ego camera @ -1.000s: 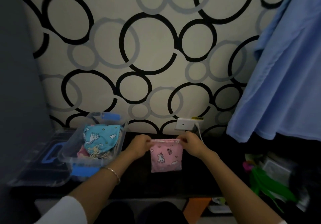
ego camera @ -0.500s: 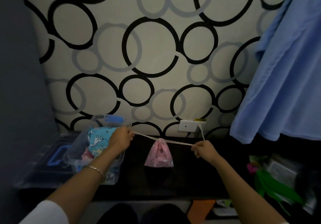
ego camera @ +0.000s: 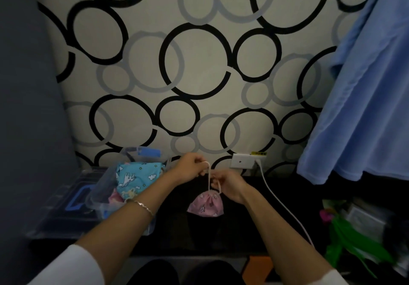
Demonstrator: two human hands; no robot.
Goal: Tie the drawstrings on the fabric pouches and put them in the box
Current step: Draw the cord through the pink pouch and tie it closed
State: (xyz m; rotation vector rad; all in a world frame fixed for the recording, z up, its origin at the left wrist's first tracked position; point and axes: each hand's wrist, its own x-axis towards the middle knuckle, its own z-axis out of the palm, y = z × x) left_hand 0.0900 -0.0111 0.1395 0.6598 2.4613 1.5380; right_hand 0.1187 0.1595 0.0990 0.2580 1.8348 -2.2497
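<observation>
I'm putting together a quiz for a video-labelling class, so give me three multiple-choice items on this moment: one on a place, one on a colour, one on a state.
1. Where does the clear box stand relative to the pink pouch?
A) to its right
B) to its left
C) on top of it

2. What colour is the topmost pouch in the box?
A) turquoise blue
B) yellow
C) black

3. How is the pink pouch's mouth?
A) wide open
B) hidden under the box
C) gathered shut

Answers:
1 B: the box sits beside the left forearm, left of the pink pouch.
2 A: its cloth is turquoise blue with white animals and clouds.
3 C: the top is bunched where the drawstrings leave it. The left hand grips one and the right hand the other.
</observation>
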